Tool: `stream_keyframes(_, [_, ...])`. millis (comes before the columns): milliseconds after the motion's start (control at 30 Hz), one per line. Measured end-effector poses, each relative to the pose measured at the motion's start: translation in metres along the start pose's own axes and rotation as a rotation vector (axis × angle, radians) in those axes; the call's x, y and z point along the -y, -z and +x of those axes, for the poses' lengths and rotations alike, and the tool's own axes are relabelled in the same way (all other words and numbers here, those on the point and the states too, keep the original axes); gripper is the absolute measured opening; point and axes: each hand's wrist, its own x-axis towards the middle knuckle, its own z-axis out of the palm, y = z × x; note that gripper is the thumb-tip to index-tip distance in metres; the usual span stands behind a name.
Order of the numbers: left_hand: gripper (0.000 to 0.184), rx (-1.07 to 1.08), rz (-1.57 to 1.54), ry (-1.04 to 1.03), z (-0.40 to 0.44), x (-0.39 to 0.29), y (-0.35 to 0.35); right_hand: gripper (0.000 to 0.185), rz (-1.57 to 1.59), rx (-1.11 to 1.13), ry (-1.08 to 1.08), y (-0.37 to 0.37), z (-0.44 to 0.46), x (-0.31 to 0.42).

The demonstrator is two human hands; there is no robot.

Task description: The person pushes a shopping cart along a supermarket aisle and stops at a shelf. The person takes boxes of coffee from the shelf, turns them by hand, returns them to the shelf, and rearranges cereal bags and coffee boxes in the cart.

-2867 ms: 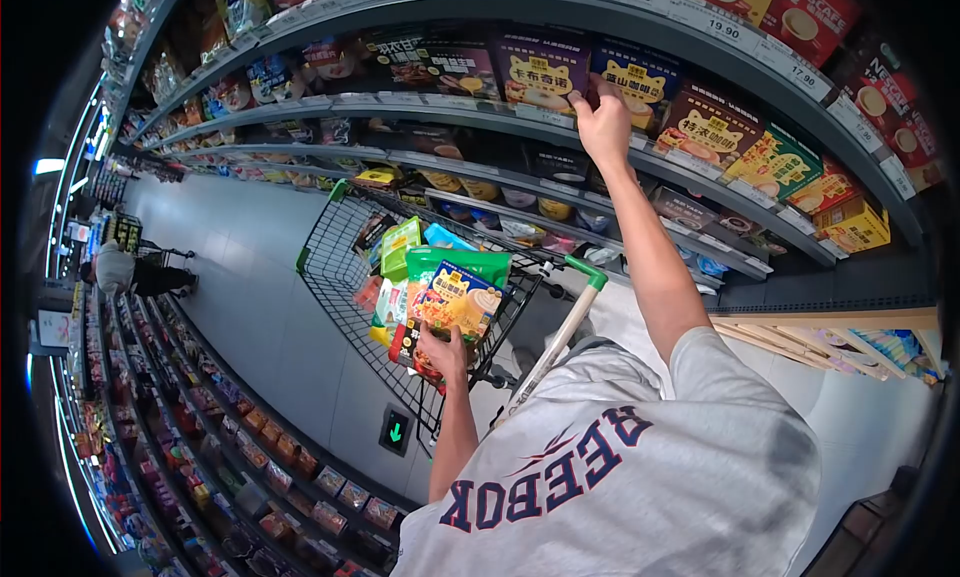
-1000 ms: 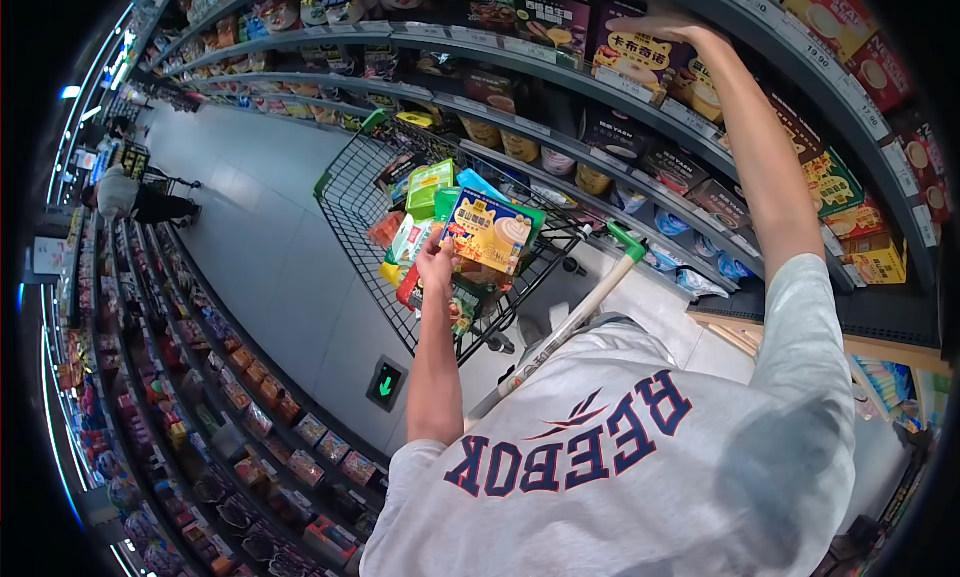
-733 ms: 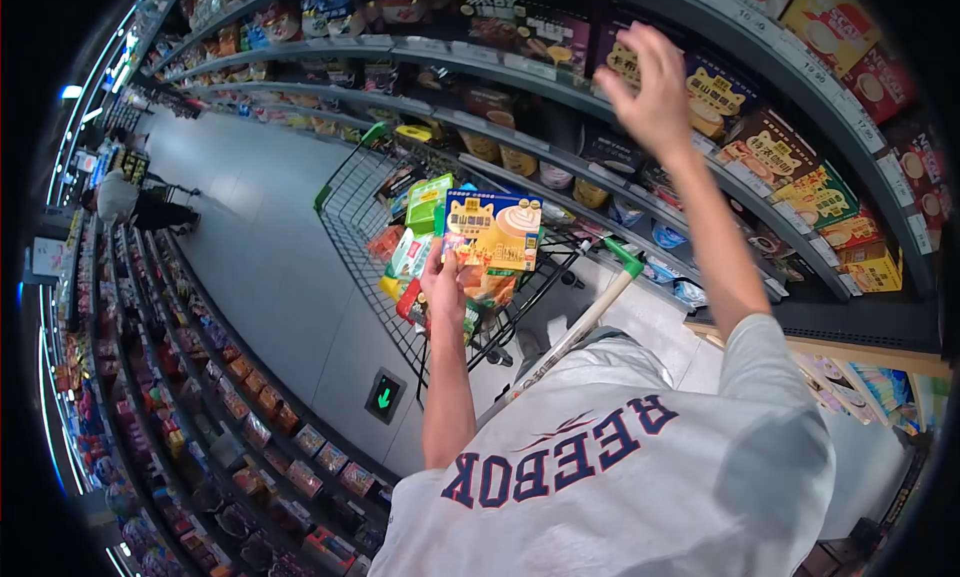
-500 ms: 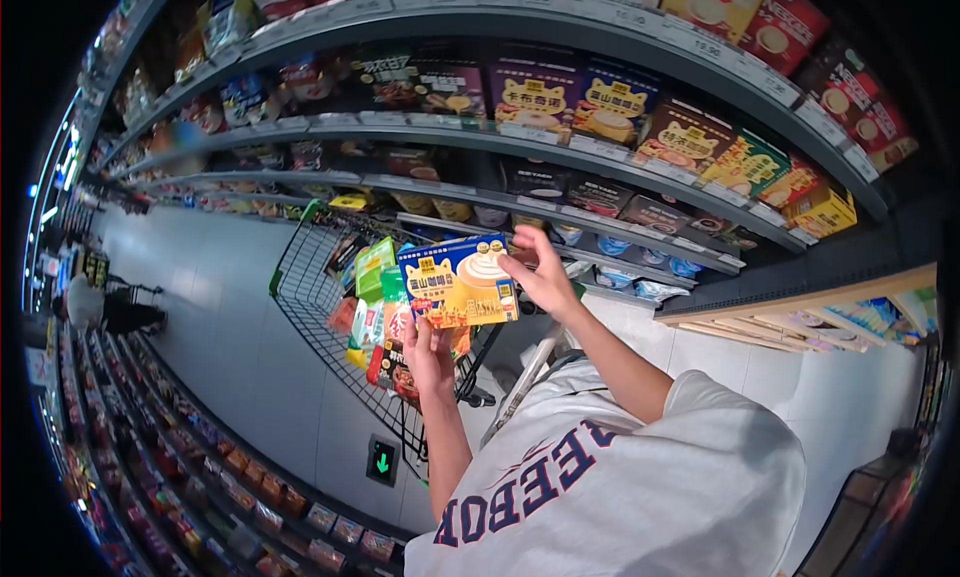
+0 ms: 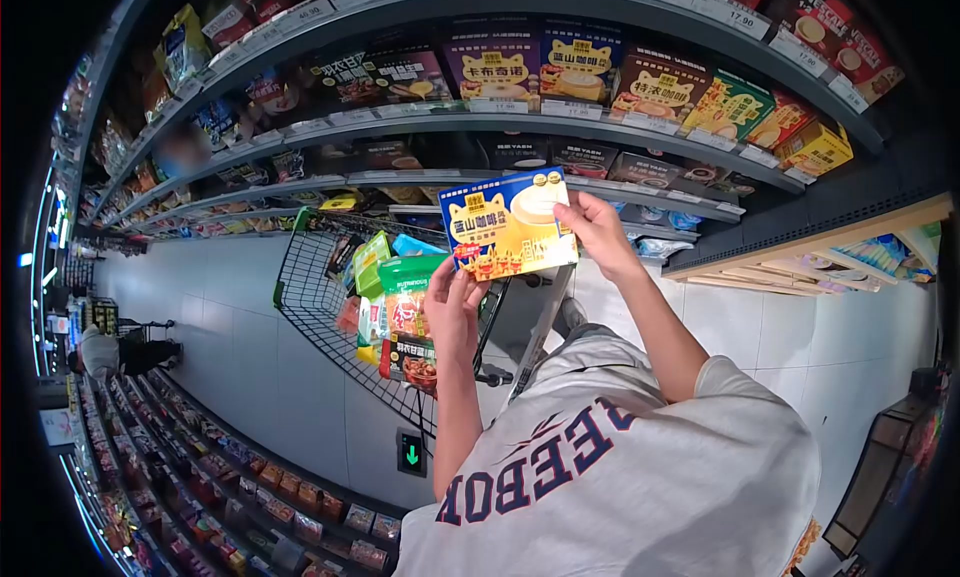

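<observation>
A blue and yellow coffee box [image 5: 505,225] with a cup pictured on its front is held up between my two hands, tilted toward me. My left hand [image 5: 455,312] grips its lower left corner, fingers closed on the edge. At the right edge, my right hand [image 5: 597,235] pinches the box with thumb and fingers. Below and to the left is a wire shopping cart [image 5: 310,297] holding several packets, among them a green pouch [image 5: 408,274] and a dark food packet [image 5: 410,362]. The box and my left hand cover part of the cart.
Ahead, shelves [image 5: 400,127] carry rows of coffee boxes, including a matching blue coffee box [image 5: 577,65]. A wooden display rack [image 5: 800,242] stands at the right. Low shelves of packets [image 5: 250,497] run along the lower left. Another person [image 5: 105,355] is at the far left beside a cart.
The coffee box has risen and shifted right in view. My right hand, fingers raised at its edge before, now grips that side. My left hand still holds it.
</observation>
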Motion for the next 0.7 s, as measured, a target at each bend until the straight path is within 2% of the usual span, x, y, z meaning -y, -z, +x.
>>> stream_keyframes(200, [0.038,0.063,-0.002,0.037,0.0,-0.004,-0.015,0.036,-0.092,-0.064,0.002,0.016,-0.006,0.003])
stream_keyframes(433, [0.038,0.11,0.017,-0.016,0.003,-0.007,-0.019,0.037,-0.002,-0.142,0.014,0.014,-0.007,0.009])
stream_keyframes(700, [0.037,0.133,0.043,-0.108,0.006,-0.016,-0.024,0.033,0.055,-0.082,-0.093,0.019,-0.013,0.017])
